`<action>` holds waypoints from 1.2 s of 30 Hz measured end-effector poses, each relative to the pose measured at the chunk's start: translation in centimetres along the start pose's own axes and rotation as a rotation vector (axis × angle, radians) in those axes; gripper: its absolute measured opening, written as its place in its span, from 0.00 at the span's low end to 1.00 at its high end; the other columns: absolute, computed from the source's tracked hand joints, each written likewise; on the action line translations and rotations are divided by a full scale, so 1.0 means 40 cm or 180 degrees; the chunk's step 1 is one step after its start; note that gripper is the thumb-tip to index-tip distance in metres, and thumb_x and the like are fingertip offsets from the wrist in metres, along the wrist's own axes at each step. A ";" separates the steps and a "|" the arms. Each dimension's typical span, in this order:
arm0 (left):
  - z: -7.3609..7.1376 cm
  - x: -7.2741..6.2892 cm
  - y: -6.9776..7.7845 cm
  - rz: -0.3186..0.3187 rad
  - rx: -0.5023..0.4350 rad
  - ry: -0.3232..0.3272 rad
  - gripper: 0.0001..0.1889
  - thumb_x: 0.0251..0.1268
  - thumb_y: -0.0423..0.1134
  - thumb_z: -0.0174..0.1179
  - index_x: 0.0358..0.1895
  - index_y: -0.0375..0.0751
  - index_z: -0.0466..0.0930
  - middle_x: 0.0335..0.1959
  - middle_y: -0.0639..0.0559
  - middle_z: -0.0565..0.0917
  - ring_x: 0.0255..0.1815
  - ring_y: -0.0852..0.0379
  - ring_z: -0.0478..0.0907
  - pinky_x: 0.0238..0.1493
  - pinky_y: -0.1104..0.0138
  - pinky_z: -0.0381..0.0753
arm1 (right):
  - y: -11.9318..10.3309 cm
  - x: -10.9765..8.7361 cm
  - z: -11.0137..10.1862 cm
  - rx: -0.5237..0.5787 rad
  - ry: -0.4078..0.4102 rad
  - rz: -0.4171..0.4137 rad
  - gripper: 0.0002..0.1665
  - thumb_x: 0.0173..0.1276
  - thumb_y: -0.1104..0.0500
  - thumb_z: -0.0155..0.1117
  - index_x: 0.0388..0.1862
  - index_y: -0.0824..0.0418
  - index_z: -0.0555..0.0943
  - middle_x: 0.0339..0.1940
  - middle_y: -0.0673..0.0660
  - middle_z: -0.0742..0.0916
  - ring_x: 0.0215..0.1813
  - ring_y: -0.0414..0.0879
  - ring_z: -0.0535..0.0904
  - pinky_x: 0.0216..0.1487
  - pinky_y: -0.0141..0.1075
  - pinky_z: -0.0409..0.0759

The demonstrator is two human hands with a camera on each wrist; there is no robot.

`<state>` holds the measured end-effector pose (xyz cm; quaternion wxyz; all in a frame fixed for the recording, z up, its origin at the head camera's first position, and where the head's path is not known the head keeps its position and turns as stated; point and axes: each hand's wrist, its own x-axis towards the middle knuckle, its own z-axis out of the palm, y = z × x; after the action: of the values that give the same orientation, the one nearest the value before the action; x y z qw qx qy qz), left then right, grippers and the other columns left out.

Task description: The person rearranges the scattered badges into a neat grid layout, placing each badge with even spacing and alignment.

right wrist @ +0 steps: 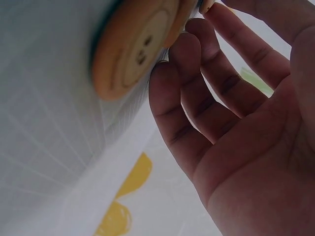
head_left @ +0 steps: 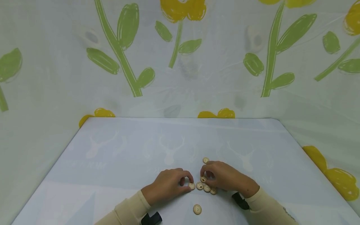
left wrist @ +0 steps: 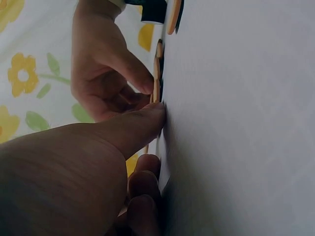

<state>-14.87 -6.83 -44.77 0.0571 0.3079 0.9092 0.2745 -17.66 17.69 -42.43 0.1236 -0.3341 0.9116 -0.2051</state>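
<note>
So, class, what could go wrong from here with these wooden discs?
The right hand pinches one disc right beside three clustered discs, so it might nudge them. The left hand has only a fingertip pinch on its disc, which could slip. The lone near disc lies between the sleeves and might get brushed aside.

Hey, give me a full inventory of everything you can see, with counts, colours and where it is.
Table: one, pale with faint deer print, centre
Backdrop: white with yellow flowers and green leaves, behind and beside table
Leftmost button: one, light wood, left of the row
Three row buttons: three, light wood, right of leftmost
Upper button: one, light wood, just beyond row
Farthest button: one, light wood, beyond the rest
Nearest button: one, light wood, front
Wrist devices: two, black, one per wrist
Sleeves: two, cream, forearms
Left hand: one, bare, pinching leftmost button
Right hand: one, bare, pinching upper button
</note>
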 end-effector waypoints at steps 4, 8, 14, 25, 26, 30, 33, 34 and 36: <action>-0.005 0.001 0.003 0.0004 -0.0021 -0.0012 0.08 0.62 0.51 0.69 0.43 0.61 0.84 0.26 0.65 0.74 0.23 0.72 0.65 0.26 0.74 0.64 | 0.000 0.001 -0.004 0.0007 0.0004 0.0065 0.07 0.64 0.57 0.72 0.38 0.46 0.83 0.31 0.39 0.79 0.35 0.34 0.73 0.38 0.30 0.74; -0.006 0.000 0.003 0.0011 -0.0033 -0.0008 0.09 0.61 0.51 0.69 0.43 0.61 0.84 0.26 0.65 0.74 0.23 0.72 0.65 0.26 0.73 0.64 | -0.001 0.001 -0.008 0.0046 0.0036 0.0149 0.07 0.64 0.58 0.71 0.37 0.47 0.83 0.31 0.39 0.79 0.35 0.34 0.74 0.39 0.31 0.75; -0.006 -0.001 0.002 0.0014 -0.0010 0.0011 0.09 0.60 0.51 0.70 0.42 0.62 0.84 0.26 0.65 0.74 0.23 0.72 0.65 0.26 0.73 0.64 | 0.003 0.001 -0.016 0.0060 0.0095 0.0293 0.07 0.64 0.59 0.71 0.38 0.47 0.82 0.30 0.39 0.79 0.35 0.35 0.74 0.38 0.32 0.75; -0.006 0.004 0.002 -0.0067 -0.0036 -0.0048 0.09 0.61 0.51 0.70 0.42 0.61 0.84 0.25 0.65 0.73 0.23 0.71 0.65 0.26 0.73 0.64 | 0.019 0.003 -0.028 -0.0124 0.0312 0.0469 0.09 0.63 0.58 0.72 0.41 0.48 0.83 0.33 0.40 0.80 0.36 0.36 0.75 0.38 0.32 0.76; -0.005 0.004 0.001 -0.0069 -0.0032 -0.0052 0.09 0.61 0.51 0.70 0.42 0.61 0.84 0.25 0.65 0.73 0.23 0.71 0.65 0.26 0.73 0.64 | 0.020 0.003 -0.029 -0.0129 0.0340 0.0467 0.09 0.63 0.59 0.72 0.41 0.49 0.83 0.33 0.40 0.80 0.37 0.37 0.75 0.38 0.31 0.76; -0.005 0.003 0.002 -0.0055 -0.0036 -0.0045 0.09 0.60 0.50 0.71 0.42 0.61 0.84 0.25 0.65 0.73 0.23 0.71 0.65 0.25 0.73 0.64 | 0.025 0.002 -0.035 -0.0157 0.0439 0.0522 0.10 0.62 0.58 0.73 0.42 0.51 0.83 0.34 0.41 0.80 0.37 0.38 0.75 0.37 0.31 0.76; -0.004 0.002 0.002 -0.0066 -0.0030 -0.0045 0.09 0.60 0.50 0.71 0.42 0.61 0.84 0.25 0.65 0.73 0.23 0.71 0.65 0.26 0.73 0.64 | 0.030 0.002 -0.038 -0.0190 0.0496 0.0565 0.11 0.62 0.58 0.74 0.42 0.52 0.83 0.34 0.42 0.81 0.37 0.38 0.76 0.37 0.31 0.76; -0.003 0.002 0.002 -0.0073 -0.0028 -0.0047 0.09 0.60 0.51 0.71 0.42 0.61 0.84 0.25 0.66 0.73 0.23 0.71 0.65 0.26 0.73 0.64 | 0.032 0.002 -0.038 -0.0205 0.0515 0.0573 0.11 0.62 0.58 0.74 0.42 0.52 0.83 0.34 0.42 0.81 0.37 0.38 0.76 0.37 0.31 0.76; -0.001 0.002 0.000 -0.0071 -0.0014 -0.0033 0.09 0.59 0.51 0.71 0.42 0.61 0.84 0.25 0.66 0.73 0.23 0.71 0.65 0.26 0.73 0.64 | 0.036 0.004 -0.037 -0.0248 0.0552 0.0591 0.10 0.62 0.58 0.74 0.42 0.52 0.84 0.35 0.43 0.82 0.37 0.38 0.76 0.37 0.32 0.76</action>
<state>-14.93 -6.81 -44.71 0.0655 0.2990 0.9116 0.2743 -19.12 19.04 -41.78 0.0497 -0.2339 0.9531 -0.1854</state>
